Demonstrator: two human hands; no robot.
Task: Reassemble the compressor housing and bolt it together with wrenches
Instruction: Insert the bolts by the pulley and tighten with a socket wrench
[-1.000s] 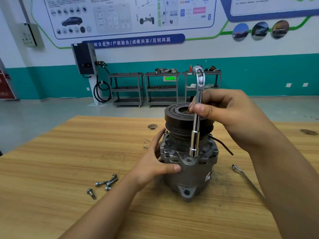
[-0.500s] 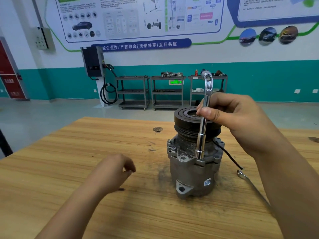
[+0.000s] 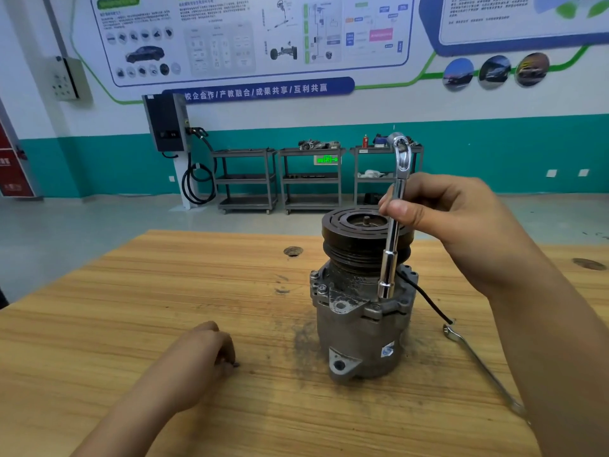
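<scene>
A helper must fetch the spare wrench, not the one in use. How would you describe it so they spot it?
On the wooden table stands the grey compressor. To its right, beyond the black cable, a slim flat wrench lies on the wood. Unlike the socket wrench that the right hand holds upright on the compressor, it lies flat, in no hand.

This is an automotive training workshop. Car-diagram posters [image 3: 257, 34] cover the far wall above an EV charger [image 3: 166, 123], and steel trolleys [image 3: 311, 179] carry parts beyond the wooden tabletop [image 3: 164, 291].
</scene>
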